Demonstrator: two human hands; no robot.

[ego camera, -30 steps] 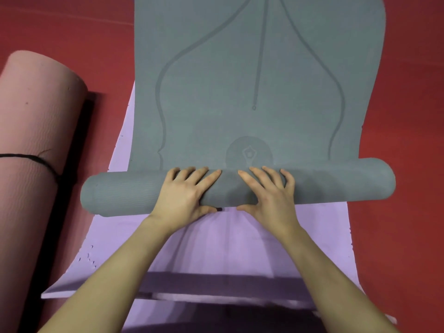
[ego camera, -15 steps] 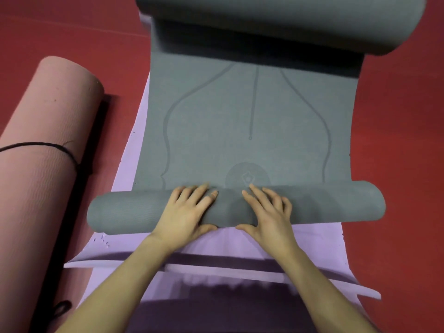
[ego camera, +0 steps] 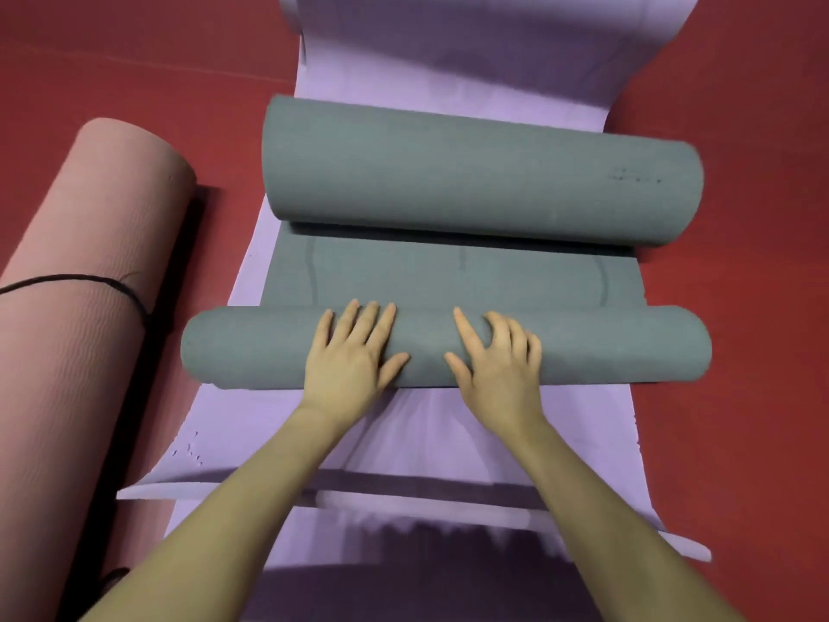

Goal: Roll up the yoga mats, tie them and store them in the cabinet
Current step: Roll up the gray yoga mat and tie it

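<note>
The grey yoga mat (ego camera: 453, 271) lies on a lilac mat (ego camera: 448, 424) in the middle of the red floor (ego camera: 740, 442), its rolled part running left to right across the view. Its near end forms a tight, matte cylinder; its far end curls into a fatter roll, and a short flat stretch with faint curved line markings lies between the two. Both hands rest flat on top of the near roll: the left hand (ego camera: 354, 352) and the right hand (ego camera: 498, 361) lie side by side near its middle, fingers straight and spread, pointing away, palms pressing the foam. At the left, a pink rolled mat (ego camera: 85, 307) with a fine ribbed texture lies lengthwise, near to far, tied round by a black cord (ego camera: 89, 280).
</note>
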